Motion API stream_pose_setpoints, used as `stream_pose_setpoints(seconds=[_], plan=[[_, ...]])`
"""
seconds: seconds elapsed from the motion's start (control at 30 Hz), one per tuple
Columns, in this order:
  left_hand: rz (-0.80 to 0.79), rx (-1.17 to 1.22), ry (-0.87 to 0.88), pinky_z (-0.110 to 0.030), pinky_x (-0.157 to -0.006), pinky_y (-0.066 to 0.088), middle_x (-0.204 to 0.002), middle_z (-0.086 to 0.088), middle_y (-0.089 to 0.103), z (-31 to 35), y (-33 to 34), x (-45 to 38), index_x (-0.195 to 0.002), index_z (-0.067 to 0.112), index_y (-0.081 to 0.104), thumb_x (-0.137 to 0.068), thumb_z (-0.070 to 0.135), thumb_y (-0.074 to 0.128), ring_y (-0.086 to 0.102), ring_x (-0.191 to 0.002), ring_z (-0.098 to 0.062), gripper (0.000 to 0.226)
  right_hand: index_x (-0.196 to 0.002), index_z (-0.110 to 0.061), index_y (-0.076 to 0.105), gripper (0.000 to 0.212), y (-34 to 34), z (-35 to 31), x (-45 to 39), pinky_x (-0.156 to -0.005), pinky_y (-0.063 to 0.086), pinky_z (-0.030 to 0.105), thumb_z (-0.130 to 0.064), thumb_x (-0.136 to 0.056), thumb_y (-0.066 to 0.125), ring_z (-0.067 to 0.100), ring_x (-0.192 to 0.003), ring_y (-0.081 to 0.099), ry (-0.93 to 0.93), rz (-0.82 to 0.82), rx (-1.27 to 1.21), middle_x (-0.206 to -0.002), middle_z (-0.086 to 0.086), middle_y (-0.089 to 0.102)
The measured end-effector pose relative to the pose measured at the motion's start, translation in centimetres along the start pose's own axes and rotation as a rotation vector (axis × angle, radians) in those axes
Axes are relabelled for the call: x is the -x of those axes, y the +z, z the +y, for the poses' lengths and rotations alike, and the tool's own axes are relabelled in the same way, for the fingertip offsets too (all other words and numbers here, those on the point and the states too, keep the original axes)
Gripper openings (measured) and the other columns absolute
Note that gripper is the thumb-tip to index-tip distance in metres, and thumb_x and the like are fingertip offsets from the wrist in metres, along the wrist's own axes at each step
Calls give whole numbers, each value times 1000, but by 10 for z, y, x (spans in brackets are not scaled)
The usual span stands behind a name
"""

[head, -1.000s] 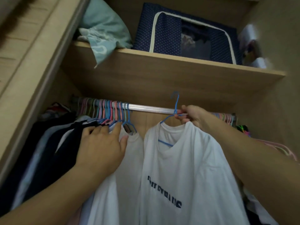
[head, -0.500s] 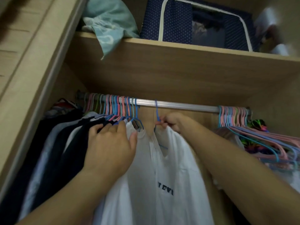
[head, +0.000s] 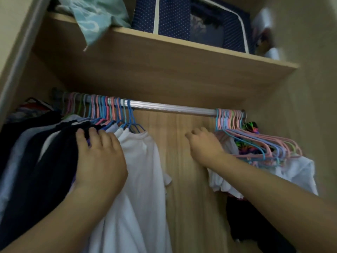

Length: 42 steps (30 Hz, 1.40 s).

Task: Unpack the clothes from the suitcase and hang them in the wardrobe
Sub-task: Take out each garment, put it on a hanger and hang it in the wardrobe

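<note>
A silver rail runs across the wardrobe under a wooden shelf. Dark and white clothes hang packed at its left end on blue and pink hangers. The outermost one is a white T-shirt on a blue hanger. My left hand presses flat against the shoulders of these clothes, fingers straight. My right hand hovers in the gap below the rail with loosely curled fingers and holds nothing. The suitcase is out of view.
A bunch of bare pink and blue hangers hangs at the rail's right end over white and dark clothes. On the shelf sit a navy dotted storage bag and a teal cloth. The wardrobe's back panel shows between the two groups.
The white T-shirt went from my right hand onto the rail and now hangs against the left bunch. My right hand let go and moved right. My left hand kept pressing the clothes.
</note>
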<state>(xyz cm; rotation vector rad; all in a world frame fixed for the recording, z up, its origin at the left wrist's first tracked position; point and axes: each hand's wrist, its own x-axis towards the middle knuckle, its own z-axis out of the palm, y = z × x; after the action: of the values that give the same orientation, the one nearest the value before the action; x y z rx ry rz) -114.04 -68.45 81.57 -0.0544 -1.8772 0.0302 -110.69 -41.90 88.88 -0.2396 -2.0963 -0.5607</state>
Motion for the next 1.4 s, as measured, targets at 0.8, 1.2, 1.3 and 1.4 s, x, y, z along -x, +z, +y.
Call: stream_pose_setpoints(seconds=[0.8,1.2,1.3,1.4], plan=[[55,-212,34,-71,-113,9,-152,-28,35,14,6,5,-147,0,35,-94,22,20,25,-142,-54,60,-137,-1,52,40,29,70,-32,-105,40,46,-7,-98,42,41,-127,42,31,-138,285,-143,15,30],[-47,-14,50,-70,-115,5,-149,-33,40,1,1,11,-140,-3,49,-90,20,44,26,-144,-52,56,-147,1,35,69,-24,26,39,-85,53,47,8,-82,56,42,-109,62,41,47,-51,-162,10,15],[125,340,161,-63,-119,-2,-153,-33,35,22,-16,44,-140,-3,51,-81,20,56,22,-148,-47,64,-149,-7,36,76,-31,15,143,-83,54,51,11,-77,52,41,-117,58,89,14,-153,-161,6,21],[91,901,299,-57,-118,23,-148,-23,47,71,-47,132,-140,2,53,-82,28,49,39,-141,-40,64,-150,-12,36,79,-33,3,285,-79,55,51,11,-76,48,37,-115,60,177,-99,-304,-161,-1,23]])
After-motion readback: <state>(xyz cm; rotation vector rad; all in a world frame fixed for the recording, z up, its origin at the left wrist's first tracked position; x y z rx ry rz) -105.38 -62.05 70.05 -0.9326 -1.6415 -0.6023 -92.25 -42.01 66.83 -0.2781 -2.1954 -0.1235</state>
